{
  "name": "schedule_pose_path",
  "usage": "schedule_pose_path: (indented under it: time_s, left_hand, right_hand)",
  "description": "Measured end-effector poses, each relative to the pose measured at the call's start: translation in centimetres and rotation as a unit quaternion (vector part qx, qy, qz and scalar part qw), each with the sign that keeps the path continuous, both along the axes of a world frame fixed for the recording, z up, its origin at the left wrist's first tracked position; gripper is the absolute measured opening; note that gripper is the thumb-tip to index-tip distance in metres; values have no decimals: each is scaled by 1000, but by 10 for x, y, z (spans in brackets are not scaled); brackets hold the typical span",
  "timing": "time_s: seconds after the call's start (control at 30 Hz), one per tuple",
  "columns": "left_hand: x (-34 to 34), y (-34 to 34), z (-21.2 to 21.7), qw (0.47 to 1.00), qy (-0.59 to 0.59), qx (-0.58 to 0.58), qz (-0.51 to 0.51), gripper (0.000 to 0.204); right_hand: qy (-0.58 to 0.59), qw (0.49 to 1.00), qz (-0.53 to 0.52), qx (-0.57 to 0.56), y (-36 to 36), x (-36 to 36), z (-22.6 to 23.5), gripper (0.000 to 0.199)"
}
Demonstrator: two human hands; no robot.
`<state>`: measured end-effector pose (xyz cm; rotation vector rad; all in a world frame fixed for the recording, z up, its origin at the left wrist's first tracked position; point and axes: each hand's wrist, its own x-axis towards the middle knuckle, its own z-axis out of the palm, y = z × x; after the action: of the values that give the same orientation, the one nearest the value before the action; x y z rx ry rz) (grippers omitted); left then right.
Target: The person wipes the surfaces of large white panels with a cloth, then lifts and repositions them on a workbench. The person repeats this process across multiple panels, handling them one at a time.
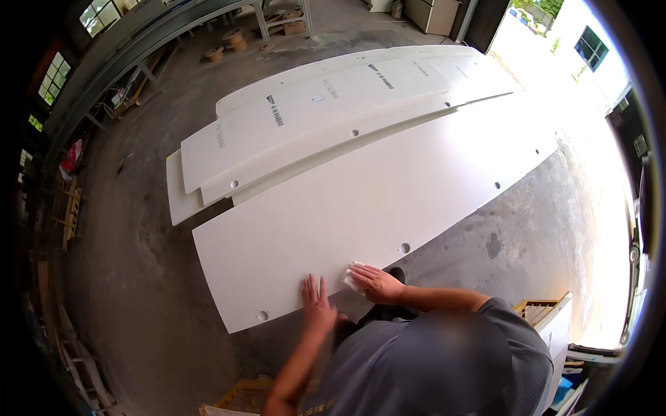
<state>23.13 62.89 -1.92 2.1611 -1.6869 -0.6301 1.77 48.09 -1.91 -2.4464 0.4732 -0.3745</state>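
Observation:
A long white panel (333, 201) lies flat before me, with several round holes along its near edge. My left hand (318, 303) rests on it near that edge, fingers stretched out, holding nothing. To its right, my right hand (377, 283) presses a crumpled white cloth or wipe (351, 280) against the surface; the exact kind is too small to tell. One hole (405, 248) sits just beyond the right hand, and another hole (263, 316) is left of my left hand. What supports the panel is hidden beneath it.
Behind the panel lies a stack of white boards (277, 132), some with printed marks. A metal frame rack (142, 66) runs along the far left. Wooden spools (234, 40) stand on the concrete floor (132, 236). Wooden pallets (538, 312) are at the lower right.

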Motion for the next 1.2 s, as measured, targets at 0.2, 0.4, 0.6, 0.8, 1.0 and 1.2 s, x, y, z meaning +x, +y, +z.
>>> schedule_pose_path:
  time_s: [0.2, 0.4, 0.6, 0.8, 1.0, 1.2]
  left_hand:
    - [-30, -85, -4, 976, -175, 80, -104, 91]
    - [-23, -72, -5, 955, -255, 102, -116, 100]
    - [-53, -50, -9, 956, -241, 121, -113, 99]
    - [-92, 7, -46, 929, -345, -3, -132, 61]
    - [-63, 28, 25, 978, -125, 136, -99, 81]
    - [2, 54, -17, 965, -185, 107, -150, 94]
  right_hand:
    - [-238, 713, -473, 459, -85, -191, -51, 41]
    - [-254, 595, -600, 470, -193, -303, -111, 57]
    - [-257, 530, -648, 483, -242, -346, -112, 58]
    - [-323, 537, -643, 440, -227, -379, -125, 50]
    - [-270, 525, -648, 482, -156, -342, -114, 49]
    - [-186, 547, -632, 516, -69, -263, -102, 52]
